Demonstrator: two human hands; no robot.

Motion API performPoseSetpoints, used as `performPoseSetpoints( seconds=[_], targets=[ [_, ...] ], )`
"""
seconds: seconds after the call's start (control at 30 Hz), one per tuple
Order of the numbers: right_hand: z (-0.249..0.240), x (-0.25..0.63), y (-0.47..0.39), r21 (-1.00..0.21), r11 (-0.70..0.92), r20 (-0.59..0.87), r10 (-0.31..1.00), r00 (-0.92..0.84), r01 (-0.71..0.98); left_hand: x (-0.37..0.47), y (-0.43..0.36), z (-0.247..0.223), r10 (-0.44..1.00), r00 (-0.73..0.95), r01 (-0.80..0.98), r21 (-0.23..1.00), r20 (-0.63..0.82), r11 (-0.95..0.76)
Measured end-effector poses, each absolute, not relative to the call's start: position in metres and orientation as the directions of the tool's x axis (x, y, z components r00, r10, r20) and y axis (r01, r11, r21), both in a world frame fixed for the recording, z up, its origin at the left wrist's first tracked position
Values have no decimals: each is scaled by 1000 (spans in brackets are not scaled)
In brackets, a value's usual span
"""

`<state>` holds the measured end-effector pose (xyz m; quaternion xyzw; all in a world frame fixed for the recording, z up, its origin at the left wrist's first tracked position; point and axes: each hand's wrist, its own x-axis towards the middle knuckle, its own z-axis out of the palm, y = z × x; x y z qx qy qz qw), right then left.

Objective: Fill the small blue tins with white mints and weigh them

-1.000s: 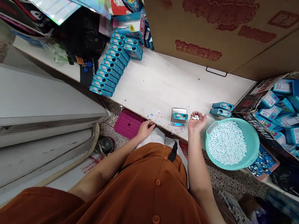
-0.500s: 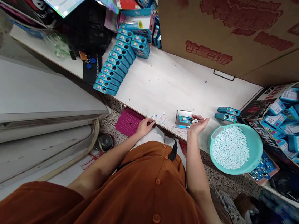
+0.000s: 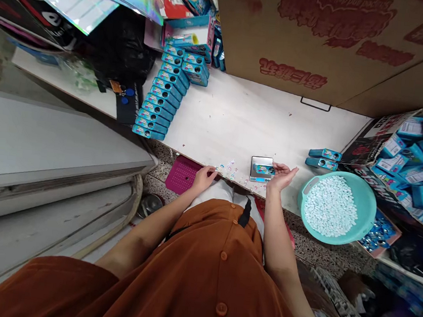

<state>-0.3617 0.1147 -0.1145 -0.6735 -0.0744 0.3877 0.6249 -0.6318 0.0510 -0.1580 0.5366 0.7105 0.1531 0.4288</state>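
My right hand is turned palm up beside a small digital scale, fingers extended and touching or nearly touching the hole end of a blue box. That box lies on the scale's plate. No white tablets show in the palm now. At the table's front edge rests my left hand, empty, its fingers loosely extended beside scattered small stickers. A turquoise basin to the right of my right hand holds a heap of white tablets.
Two blue boxes stand behind the basin. A carton of more boxes is at right. Rows of blue boxes line the left side. A large cardboard box closes off the back. Below the table edge hangs a magenta perforated sheet.
White tablets that lay in my right hand's palm and fingers are gone from sight; the hand has tilted slightly toward the box on the scale. My left hand stays put.
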Motion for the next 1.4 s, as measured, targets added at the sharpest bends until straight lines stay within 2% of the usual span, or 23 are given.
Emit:
performPoseSetpoints(
  seconds=[0.17, 0.33, 0.5, 0.57, 0.67, 0.77, 0.9, 1.13, 1.3, 1.4],
  targets=[
    [-110, -343, 108, -938, -173, -346, 551, 759, -301, -631, 56, -158, 890, -52, 625, 680, -453, 383],
    [-113, -280, 76, -933, -356, -215, 435, 874, -52, -631, 56, -158, 880, -60, 623, 671, -471, 401],
    [-129, -203, 27, -778, -596, -60, 381, 923, 195, -625, 55, -154, 873, -53, 618, 670, -485, 410],
    [-137, -183, 10, -670, -679, -38, 435, 900, 300, -621, 54, -152, 868, -48, 622, 665, -494, 413],
    [-146, -170, -6, -541, -728, -100, 553, 827, 421, -614, 53, -151, 868, -39, 633, 660, -494, 404],
    [-153, -172, -12, -510, -723, -142, 606, 783, 467, -608, 50, -150, 874, -28, 650, 655, -486, 385],
    [-156, -176, -14, -514, -704, -124, 626, 770, 489, -600, 44, -146, 882, -9, 680, 643, -472, 351],
    [-143, -176, -19, -580, -661, -110, 643, 758, 476, -552, 59, -136, 951, 199, 767, 641, -238, 0],
    [-130, -179, -30, -630, -614, -89, 665, 742, 475, -493, 95, -148, 946, 280, 738, 667, -164, -103],
    [-123, -181, -42, -660, -590, -94, 679, 728, 465, -469, 110, -156, 925, 339, 718, 682, -173, -135]
  ],
)
